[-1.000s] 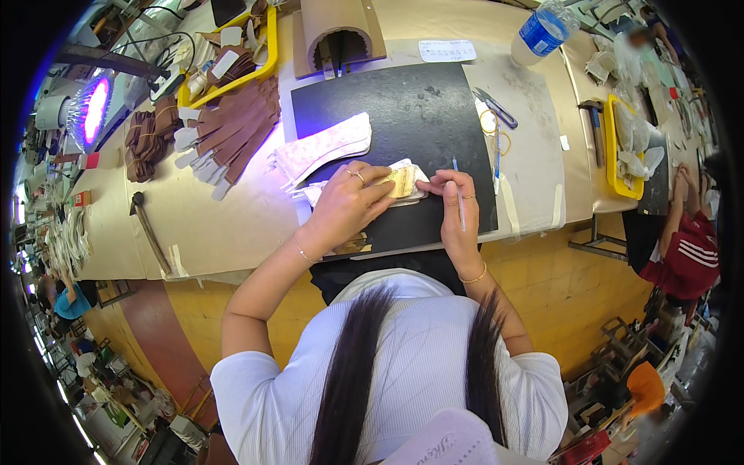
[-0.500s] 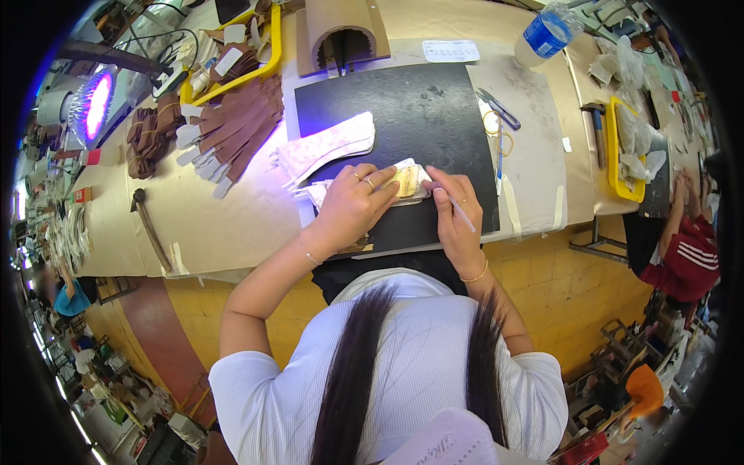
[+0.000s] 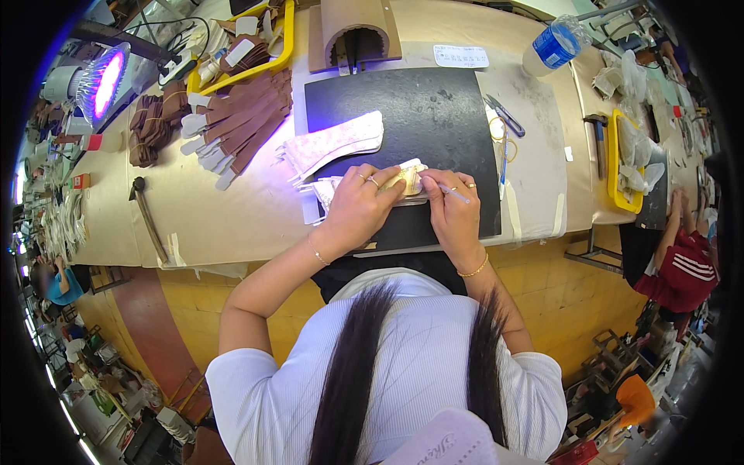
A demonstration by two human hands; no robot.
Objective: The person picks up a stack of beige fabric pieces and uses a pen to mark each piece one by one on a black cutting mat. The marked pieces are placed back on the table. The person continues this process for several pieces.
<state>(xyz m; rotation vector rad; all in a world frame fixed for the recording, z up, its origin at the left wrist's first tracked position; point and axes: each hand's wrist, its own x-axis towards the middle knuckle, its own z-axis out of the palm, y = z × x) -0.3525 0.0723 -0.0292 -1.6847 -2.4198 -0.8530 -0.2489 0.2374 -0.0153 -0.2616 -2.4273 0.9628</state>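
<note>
My left hand [image 3: 360,205] lies with its fingers stretched out over a small yellowish template [image 3: 408,180], pressing it onto a stack of pale pieces [image 3: 325,190]. Just right of it, my right hand [image 3: 453,213] is closed on a thin whitish pen [image 3: 456,194], held at the template's right edge. The pen's tip is hidden by the fingers. Beyond the left hand rests another stack of long pale pieces [image 3: 341,143] with a curved outline. Both stacks are on a black mat [image 3: 403,97].
Brown strap pieces [image 3: 248,120] fan out at the left, near a lit lamp [image 3: 105,85] and a hammer [image 3: 147,221]. A yellow tray [image 3: 287,39] and a brown arched stand [image 3: 360,27] stand at the back. Rightward are a cutter knife [image 3: 505,116], a water bottle [image 3: 554,48] and another hammer [image 3: 597,139].
My right hand has turned and shifted slightly left relative to the mat; the pen now lies flatter. My left hand stays on the template. The whole view has shifted a little.
</note>
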